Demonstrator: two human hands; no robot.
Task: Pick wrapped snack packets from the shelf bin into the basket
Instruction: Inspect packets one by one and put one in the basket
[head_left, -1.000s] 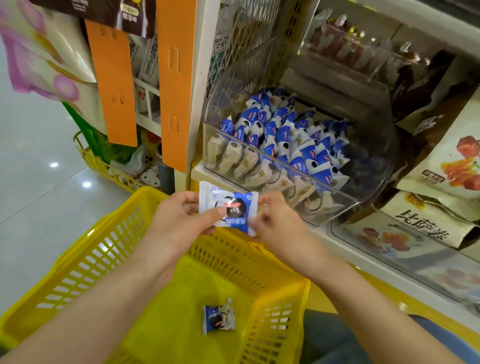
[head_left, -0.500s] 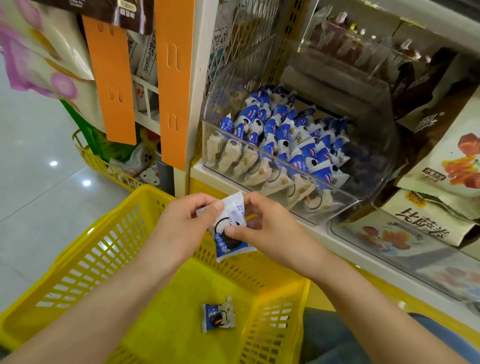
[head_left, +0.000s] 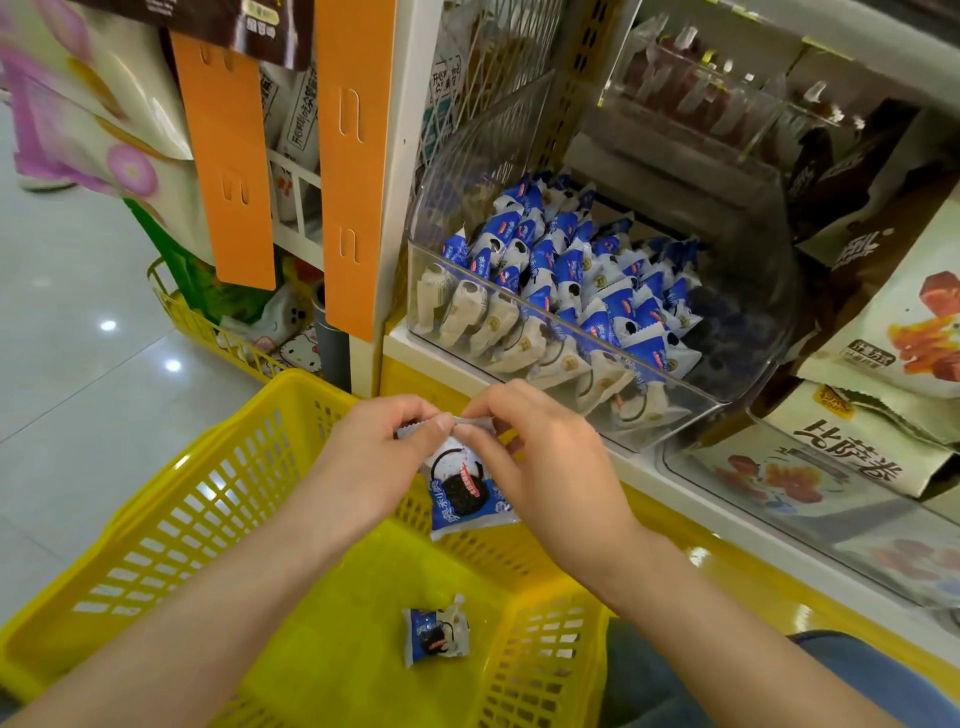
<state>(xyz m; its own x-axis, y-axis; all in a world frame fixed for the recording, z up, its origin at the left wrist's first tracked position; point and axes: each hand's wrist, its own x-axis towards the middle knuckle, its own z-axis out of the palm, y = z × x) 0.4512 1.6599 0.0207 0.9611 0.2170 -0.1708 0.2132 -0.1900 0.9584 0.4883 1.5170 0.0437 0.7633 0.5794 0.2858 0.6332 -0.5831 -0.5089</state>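
Blue-and-white snack packet (head_left: 461, 491), dark cookie print, hanging, top seam pinched between left grip (head_left: 371, 460) and right grip (head_left: 550, 467)

Orange strips (head_left: 231, 171) hang left; fruit-snack bags (head_left: 904, 322) right; tiled floor (head_left: 78, 338) below-left.

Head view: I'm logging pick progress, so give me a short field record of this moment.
held packet: blue and white, hanging over the basket, not yet dropped
left hand: pinches the held packet's top edge
right hand: pinches the same top edge
basket: yellow, below both hands
packet in basket: one, lying on the floor of it
shelf bin: clear, many blue and white packets inside
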